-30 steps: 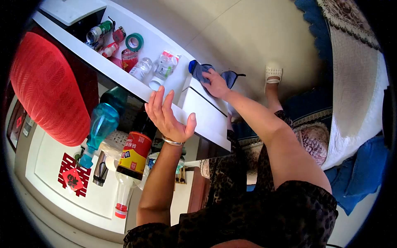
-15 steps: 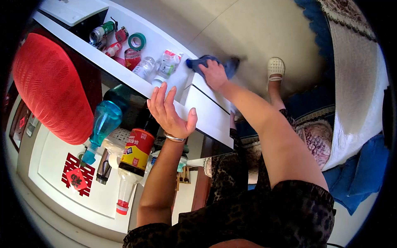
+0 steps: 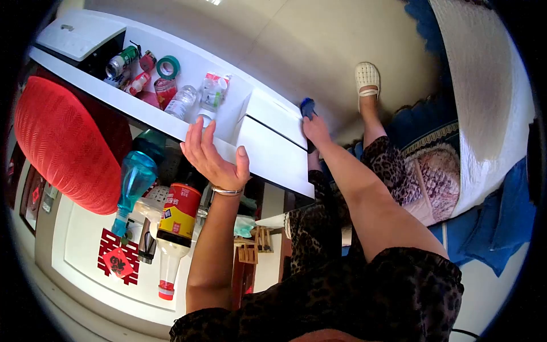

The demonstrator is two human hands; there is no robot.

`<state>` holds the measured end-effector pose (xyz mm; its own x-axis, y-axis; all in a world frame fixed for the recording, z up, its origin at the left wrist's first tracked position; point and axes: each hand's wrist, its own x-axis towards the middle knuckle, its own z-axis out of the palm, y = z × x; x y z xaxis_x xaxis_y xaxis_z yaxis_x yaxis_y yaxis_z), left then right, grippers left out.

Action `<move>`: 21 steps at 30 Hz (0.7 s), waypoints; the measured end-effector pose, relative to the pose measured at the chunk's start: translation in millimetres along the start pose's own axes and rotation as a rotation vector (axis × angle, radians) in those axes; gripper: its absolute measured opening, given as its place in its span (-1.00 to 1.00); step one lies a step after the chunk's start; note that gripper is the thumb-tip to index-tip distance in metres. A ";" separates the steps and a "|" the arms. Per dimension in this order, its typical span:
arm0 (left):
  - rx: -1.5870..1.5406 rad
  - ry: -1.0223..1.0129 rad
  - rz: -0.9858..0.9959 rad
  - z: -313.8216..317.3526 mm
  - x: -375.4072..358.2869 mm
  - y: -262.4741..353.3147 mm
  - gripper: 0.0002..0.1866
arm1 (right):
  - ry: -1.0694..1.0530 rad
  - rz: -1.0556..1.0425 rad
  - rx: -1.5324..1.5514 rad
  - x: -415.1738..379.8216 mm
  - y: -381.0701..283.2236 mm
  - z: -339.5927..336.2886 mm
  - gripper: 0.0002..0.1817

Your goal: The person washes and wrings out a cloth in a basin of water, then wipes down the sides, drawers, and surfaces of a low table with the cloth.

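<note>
My right hand [image 3: 317, 131] is closed around a dark blue cloth [image 3: 307, 107], at the outer side of a white drawer unit [image 3: 273, 142]. Much of the cloth is hidden by the hand. My left hand [image 3: 215, 162], with a silver bangle at the wrist, is held with its fingers apart and nothing in it, over the unit's near edge. Just beyond its fingertips, a clear plastic bottle [image 3: 182, 102] and a clear packet with red print [image 3: 214, 91] lie in the open white compartment [image 3: 236, 94].
In the compartment also lie green tape [image 3: 168, 67], a green can [image 3: 122, 61] and a red jar [image 3: 165, 91]. A red woven cover [image 3: 65, 142], a blue spray bottle [image 3: 137, 174] and a red-capped sauce bottle [image 3: 178, 219] stand at left. A white-clogged foot [image 3: 367, 80] is on the floor.
My right hand has moved with the cloth off the unit's top corner to its outer side. The cloth looks more bunched. My left hand stays open; the view has shifted slightly.
</note>
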<state>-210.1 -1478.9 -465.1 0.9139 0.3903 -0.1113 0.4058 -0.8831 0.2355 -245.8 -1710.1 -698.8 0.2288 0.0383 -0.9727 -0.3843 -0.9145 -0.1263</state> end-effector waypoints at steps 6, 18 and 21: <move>-0.036 0.029 0.030 2.1 2.6 0.2 -0.35 | 0.089 -0.319 -0.166 5.8 -65.4 -3.2 -0.55; -0.025 0.019 0.024 0.5 2.9 3.8 -0.37 | 0.050 -0.544 -0.009 -28.1 -41.1 -3.3 -0.62; -0.014 0.019 0.030 0.8 1.8 1.8 -0.37 | 0.030 -0.437 -0.017 -24.0 -23.1 1.6 -0.63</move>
<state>-207.7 -1480.0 -465.7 0.9255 0.3691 -0.0852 0.3784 -0.8906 0.2521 -243.7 -1689.2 -672.9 0.3928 0.4112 -0.8226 -0.2308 -0.8218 -0.5210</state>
